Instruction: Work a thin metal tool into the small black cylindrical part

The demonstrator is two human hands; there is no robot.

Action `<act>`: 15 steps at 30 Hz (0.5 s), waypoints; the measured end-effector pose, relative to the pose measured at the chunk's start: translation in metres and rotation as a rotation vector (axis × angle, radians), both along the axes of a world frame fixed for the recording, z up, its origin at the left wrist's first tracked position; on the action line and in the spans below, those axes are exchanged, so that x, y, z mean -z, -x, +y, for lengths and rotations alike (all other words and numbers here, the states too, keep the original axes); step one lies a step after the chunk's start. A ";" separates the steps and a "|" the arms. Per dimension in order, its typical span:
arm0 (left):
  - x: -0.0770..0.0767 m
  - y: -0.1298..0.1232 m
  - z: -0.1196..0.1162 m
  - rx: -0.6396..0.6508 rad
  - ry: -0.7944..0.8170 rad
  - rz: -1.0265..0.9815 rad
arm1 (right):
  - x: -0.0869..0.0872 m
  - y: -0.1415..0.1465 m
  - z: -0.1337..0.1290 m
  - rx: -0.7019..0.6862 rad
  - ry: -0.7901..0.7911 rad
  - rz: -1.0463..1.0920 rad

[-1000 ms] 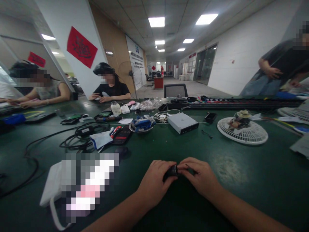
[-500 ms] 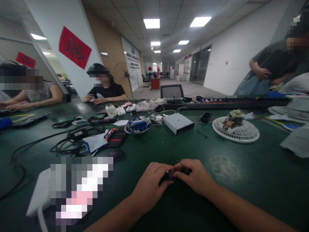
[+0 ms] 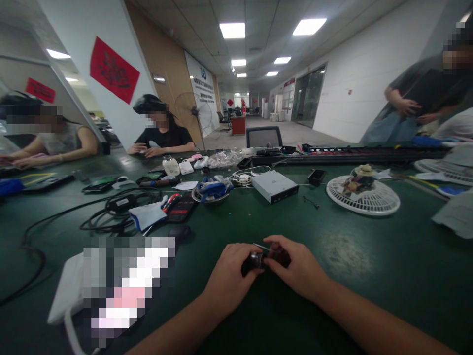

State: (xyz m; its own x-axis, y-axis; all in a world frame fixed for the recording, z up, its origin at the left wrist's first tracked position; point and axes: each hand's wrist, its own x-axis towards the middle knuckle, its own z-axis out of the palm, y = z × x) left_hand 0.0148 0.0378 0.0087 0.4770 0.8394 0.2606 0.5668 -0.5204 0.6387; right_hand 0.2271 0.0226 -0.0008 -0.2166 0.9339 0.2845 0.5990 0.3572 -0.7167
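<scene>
Fingers first, head view: my L hand [image 3: 232,273] is curled round a dark round part [image 3: 255,260], thumb & fingertips closed on it, its shiny end facing my R hand [image 3: 295,268]. R thumb & index are parted a bit, approx. the width of what's between them: a slim metal rod [image 3: 260,246] w/ something dark reddish [image 3: 281,256] tucked in behind. Can't tell if those two are one pc. R thumb tip's right up by the round part; touching or not, can't tell.

All this is just above the green tabletop [image 3: 236,222], centre, toward the near edge. Near L corner: white box [image 3: 68,286] w/ cable, blurred bright patch [image 3: 129,286] beside it. Dark mouse-like thing [image 3: 180,232] just beyond that. Mid-table, L to R: black cable [image 3: 121,203], glove [image 3: 148,215], phone [image 3: 181,207], bowl [image 3: 210,198] w/ blue-&-white cloth, grey drive [image 3: 274,185], white fan grille [image 3: 364,197] toward the R edge. Chair [image 3: 263,137] past the far edge; person in black [image 3: 166,135] seated far L.
</scene>
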 end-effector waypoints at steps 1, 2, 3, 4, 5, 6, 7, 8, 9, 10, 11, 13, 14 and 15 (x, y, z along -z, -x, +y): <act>0.001 0.000 0.001 -0.051 0.010 -0.010 | 0.000 0.000 0.000 0.017 -0.014 0.006; 0.002 0.000 0.002 -0.104 0.023 -0.022 | 0.000 0.000 0.000 0.027 -0.027 0.008; 0.002 0.000 0.003 -0.155 0.037 -0.037 | 0.000 0.000 0.000 0.030 -0.042 0.008; 0.003 0.001 0.004 -0.202 0.052 -0.054 | 0.000 0.000 0.001 0.028 -0.059 0.003; 0.003 0.001 0.006 -0.240 0.065 -0.074 | 0.000 -0.001 0.001 0.022 -0.077 -0.007; 0.004 0.002 0.007 -0.269 0.075 -0.095 | 0.000 -0.001 0.001 0.011 -0.093 -0.019; 0.004 0.003 0.007 -0.284 0.082 -0.113 | 0.000 -0.002 0.001 -0.001 -0.106 -0.032; 0.004 0.003 0.008 -0.289 0.088 -0.126 | 0.000 -0.002 0.000 -0.015 -0.114 -0.043; 0.004 0.003 0.008 -0.286 0.092 -0.133 | 0.000 -0.002 0.000 -0.025 -0.118 -0.052; 0.003 0.003 0.007 -0.279 0.095 -0.133 | 0.000 -0.002 -0.001 -0.032 -0.120 -0.061; 0.003 0.003 0.007 -0.272 0.094 -0.128 | 0.000 -0.002 -0.001 -0.030 -0.120 -0.071; 0.003 0.003 0.006 -0.273 0.078 -0.108 | -0.002 0.000 -0.002 -0.006 -0.117 -0.100; 0.003 0.003 0.006 -0.285 0.066 -0.098 | -0.002 0.000 -0.003 0.007 -0.111 -0.124; 0.003 0.002 0.006 -0.306 0.055 -0.090 | -0.003 0.001 -0.003 0.015 -0.101 -0.155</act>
State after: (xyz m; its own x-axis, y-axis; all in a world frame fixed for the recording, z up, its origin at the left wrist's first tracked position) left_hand 0.0124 0.0441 0.0059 0.1777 0.9542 0.2407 0.6318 -0.2982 0.7155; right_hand 0.2262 0.0195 0.0020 -0.2511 0.9059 0.3411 0.7051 0.4126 -0.5767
